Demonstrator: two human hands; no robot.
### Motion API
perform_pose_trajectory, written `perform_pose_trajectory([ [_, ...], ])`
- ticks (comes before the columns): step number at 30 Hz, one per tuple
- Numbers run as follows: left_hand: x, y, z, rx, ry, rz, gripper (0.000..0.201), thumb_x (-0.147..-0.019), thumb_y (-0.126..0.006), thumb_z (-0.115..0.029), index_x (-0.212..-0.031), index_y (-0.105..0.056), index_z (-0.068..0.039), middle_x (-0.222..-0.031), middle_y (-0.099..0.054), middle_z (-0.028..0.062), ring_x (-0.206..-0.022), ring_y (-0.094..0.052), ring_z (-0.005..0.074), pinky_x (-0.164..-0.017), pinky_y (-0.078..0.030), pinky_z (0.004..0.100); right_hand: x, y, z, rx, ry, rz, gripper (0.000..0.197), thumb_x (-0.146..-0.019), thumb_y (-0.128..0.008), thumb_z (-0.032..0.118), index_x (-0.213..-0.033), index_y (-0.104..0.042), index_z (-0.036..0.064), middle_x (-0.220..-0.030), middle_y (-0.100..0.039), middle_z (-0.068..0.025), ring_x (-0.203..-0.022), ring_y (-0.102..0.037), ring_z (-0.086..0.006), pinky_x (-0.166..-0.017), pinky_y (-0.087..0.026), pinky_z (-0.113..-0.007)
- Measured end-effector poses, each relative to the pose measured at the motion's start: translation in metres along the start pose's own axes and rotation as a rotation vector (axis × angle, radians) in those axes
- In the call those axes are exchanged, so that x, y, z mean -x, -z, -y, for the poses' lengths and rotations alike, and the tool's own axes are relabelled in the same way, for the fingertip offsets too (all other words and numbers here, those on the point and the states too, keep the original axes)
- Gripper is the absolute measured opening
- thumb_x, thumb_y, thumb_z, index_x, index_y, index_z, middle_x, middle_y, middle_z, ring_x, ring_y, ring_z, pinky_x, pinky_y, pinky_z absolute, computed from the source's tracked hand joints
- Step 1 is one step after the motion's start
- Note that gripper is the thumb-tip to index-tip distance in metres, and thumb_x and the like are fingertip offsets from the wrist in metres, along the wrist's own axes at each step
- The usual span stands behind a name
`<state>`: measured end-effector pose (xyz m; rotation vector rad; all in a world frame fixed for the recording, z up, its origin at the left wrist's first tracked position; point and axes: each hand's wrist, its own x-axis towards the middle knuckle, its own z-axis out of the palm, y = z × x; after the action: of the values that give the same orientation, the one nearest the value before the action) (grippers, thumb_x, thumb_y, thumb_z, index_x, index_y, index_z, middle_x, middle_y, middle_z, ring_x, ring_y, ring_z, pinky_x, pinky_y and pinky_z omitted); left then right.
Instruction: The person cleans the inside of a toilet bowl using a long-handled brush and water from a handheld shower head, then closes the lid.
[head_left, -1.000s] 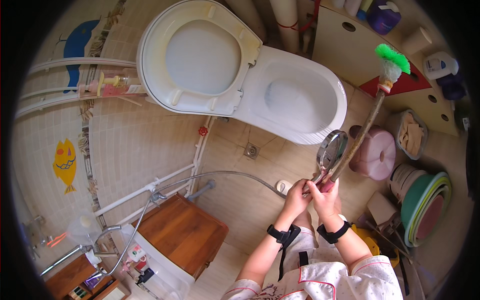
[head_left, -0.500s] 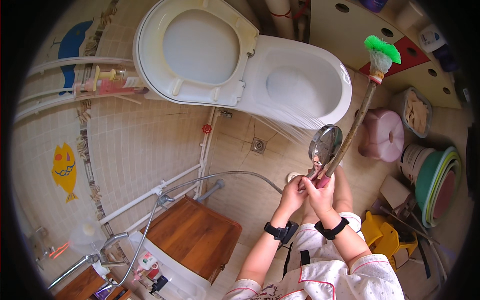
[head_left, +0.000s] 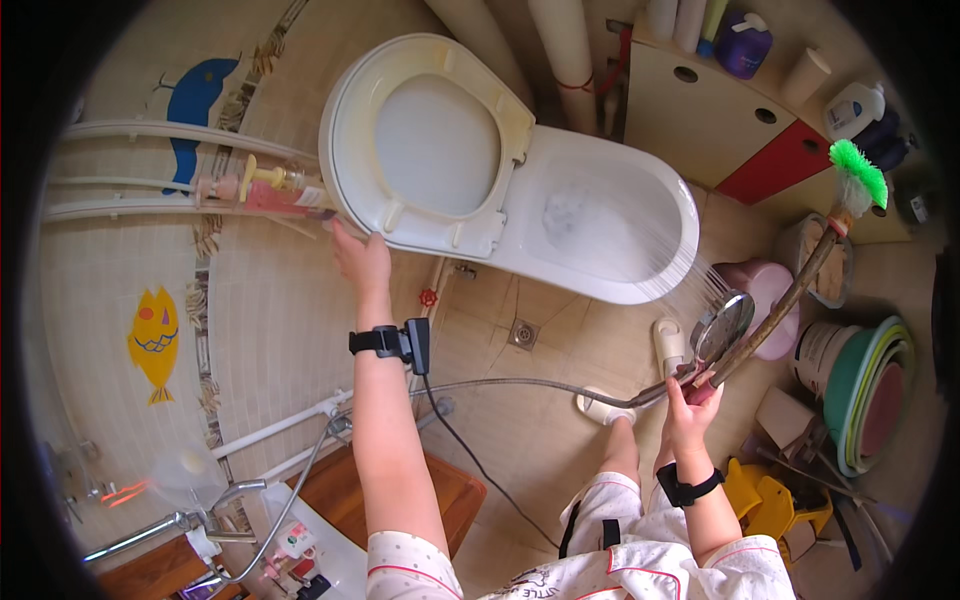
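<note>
My right hand [head_left: 692, 412] grips two handles at once: a chrome shower head [head_left: 722, 328] and a long-handled toilet brush [head_left: 790, 300] with green bristles. Water sprays from the shower head into the white toilet bowl [head_left: 610, 215]. The toilet seat [head_left: 358, 150] stands raised against the lid [head_left: 437, 145]. My left hand [head_left: 362, 258] reaches out to the lower left edge of the seat and lid, thumb and finger apart. Its fingertips are at that edge, near a pink pump bottle [head_left: 270, 190]; whether they touch is hard to tell.
A metal hose [head_left: 500, 381] runs across to the shower head. On the right stand a pink stool [head_left: 765, 290], stacked basins [head_left: 860, 400] and a yellow plastic item [head_left: 775, 495]. Bottles [head_left: 745, 45] top the cabinet [head_left: 690, 110]. A wooden board [head_left: 440, 500] lies lower left.
My left hand has left the handles and stretched to the raised seat's edge. My right hand has moved right with the shower head and brush. The spray now lands inside the bowl.
</note>
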<state>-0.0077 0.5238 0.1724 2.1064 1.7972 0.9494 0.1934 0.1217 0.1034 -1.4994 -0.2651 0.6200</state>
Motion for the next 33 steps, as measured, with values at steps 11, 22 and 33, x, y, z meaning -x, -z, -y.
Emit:
perform_pose_trajectory([
  [11,0.061,-0.011,-0.071,-0.039,0.156,0.174,0.091,-0.062,-0.052,-0.015,-0.130,0.004,0.003,-0.129,-0.020,0.0299,-0.116,-0.023,0.0420,-0.098,-0.010,0.0469,-0.011,0.014,0.029,0.043,0.108,-0.120,0.043,-0.070,-0.062,-0.003,-0.105,-0.037,0.0026,-0.093,-0.049,-0.0072,-0.085,-0.049,-0.0148,-0.077,-0.040,-0.026],
  [22,0.010,0.004,-0.015,0.164,0.200,0.276,0.086,-0.063,-0.048,-0.022,-0.130,-0.003,0.005,-0.135,-0.012,0.0245,-0.126,-0.015,0.0338,-0.101,-0.012,0.0356,0.005,0.037,0.073,0.175,0.185,-0.258,0.039,-0.075,-0.058,-0.001,-0.106,-0.035,0.0027,-0.096,-0.051,-0.0097,-0.083,-0.048,-0.0134,-0.074,-0.040,-0.025],
  [33,0.058,0.009,-0.015,0.285,0.012,0.227,0.084,-0.064,-0.047,-0.010,-0.130,0.002,0.005,-0.136,-0.003,0.0246,-0.127,-0.002,0.0346,-0.103,-0.005,0.0380,0.019,-0.028,0.054,0.009,0.049,0.070,0.043,-0.071,-0.059,-0.007,-0.105,-0.034,0.0034,-0.092,-0.050,-0.0066,-0.083,-0.050,-0.0131,-0.073,-0.042,-0.024],
])
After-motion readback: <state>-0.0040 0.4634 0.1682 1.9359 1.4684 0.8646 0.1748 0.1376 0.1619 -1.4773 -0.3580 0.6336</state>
